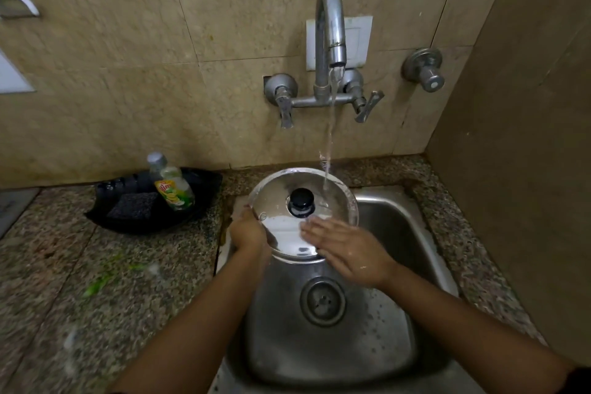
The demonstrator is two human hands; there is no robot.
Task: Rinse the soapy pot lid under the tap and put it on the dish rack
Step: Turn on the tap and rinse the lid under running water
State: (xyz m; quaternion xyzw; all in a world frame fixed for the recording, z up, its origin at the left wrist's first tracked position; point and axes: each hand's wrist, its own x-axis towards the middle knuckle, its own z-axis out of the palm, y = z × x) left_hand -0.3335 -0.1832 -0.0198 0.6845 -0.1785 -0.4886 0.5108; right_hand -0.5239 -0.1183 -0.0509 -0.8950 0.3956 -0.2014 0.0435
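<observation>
One pot lid under tap stream: left hand grips its left rim, right hand lies flat, fingers loose, on near side.

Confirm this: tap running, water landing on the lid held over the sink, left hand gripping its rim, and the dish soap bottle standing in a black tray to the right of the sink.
One error: the dish soap bottle sits in the black tray to the left of the sink, as the head view shows. The rest holds: tap running onto the lid, left hand gripping its rim.

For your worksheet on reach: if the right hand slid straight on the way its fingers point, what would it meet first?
Probably the black knob on the pot lid: the right hand lies flat on the lid, fingers aimed up-left toward it.
</observation>
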